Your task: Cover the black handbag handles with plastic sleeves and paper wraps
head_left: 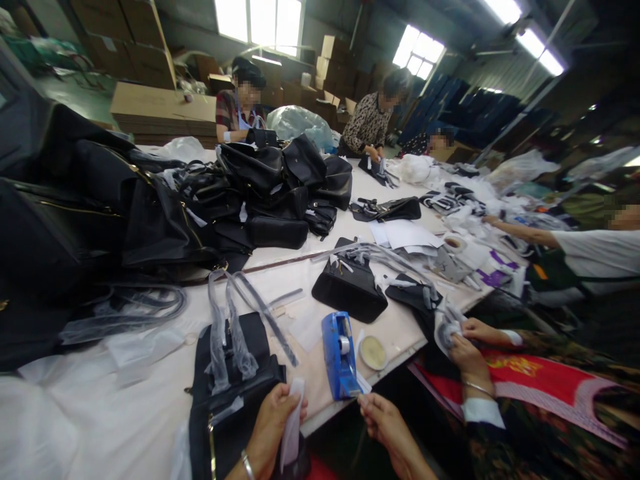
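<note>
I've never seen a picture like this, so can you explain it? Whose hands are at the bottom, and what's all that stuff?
The camera sits on a person's head, looking down, so the two hands at the bottom are theirs. The left hand holds a white strip over a black bag. The right hand pinches tape from the blue tape dispenser. The white table also carries a pile of black bags. The hands on the right belong to a co-worker.

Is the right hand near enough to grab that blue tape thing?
Probably yes. The right hand sits just beside the blue tape dispenser at the table edge, with nothing between them. The left hand holds a white strip.
</note>
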{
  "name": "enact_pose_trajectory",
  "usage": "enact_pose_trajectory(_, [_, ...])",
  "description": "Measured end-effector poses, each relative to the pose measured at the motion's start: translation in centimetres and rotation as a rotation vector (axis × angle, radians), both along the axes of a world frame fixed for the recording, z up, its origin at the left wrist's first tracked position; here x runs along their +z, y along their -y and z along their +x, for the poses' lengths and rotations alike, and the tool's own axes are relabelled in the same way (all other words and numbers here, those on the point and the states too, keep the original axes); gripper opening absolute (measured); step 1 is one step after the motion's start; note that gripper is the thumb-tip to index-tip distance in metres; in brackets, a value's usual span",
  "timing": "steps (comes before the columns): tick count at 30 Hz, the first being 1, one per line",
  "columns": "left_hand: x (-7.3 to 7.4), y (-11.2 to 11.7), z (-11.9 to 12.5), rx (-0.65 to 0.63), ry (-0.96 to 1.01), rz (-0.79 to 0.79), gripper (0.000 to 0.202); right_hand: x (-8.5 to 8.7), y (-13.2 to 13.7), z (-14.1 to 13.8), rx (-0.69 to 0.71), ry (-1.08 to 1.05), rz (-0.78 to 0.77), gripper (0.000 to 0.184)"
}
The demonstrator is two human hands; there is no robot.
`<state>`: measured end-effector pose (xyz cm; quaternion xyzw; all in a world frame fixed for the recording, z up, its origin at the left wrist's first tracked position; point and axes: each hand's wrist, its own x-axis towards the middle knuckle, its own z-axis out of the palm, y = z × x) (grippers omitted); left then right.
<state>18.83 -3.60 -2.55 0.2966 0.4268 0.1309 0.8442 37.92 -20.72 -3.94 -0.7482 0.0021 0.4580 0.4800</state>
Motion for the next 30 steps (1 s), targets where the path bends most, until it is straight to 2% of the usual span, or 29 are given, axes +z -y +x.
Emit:
enact_pose_trajectory(7, [-0.2,-0.2,-0.1,0.007,-0.019,-0.001,0.027,0.0,0.3,0.2,-0.006,-0.064,0.006,0.043])
enact_pose_trajectory(13, [-0.3,-0.2,0.2,0.039,0.004,-0.042,0.028,-1.0,0.6,0.2,0.008,-0.059,-0.002,0.046])
enact_pose_trajectory(25, [-0.2,-0.2,0.5,0.035,0.015,-0.025,0.024,-1.0,0.0,1.0,0.045,0.079,-0.02,0.038])
enact_pose_trajectory(30, [0.0,-0.1,0.6,0.047,0.026,-0.041,0.03,-0.8,0.3,0.7,0.021,-0.026,-0.016,0.034])
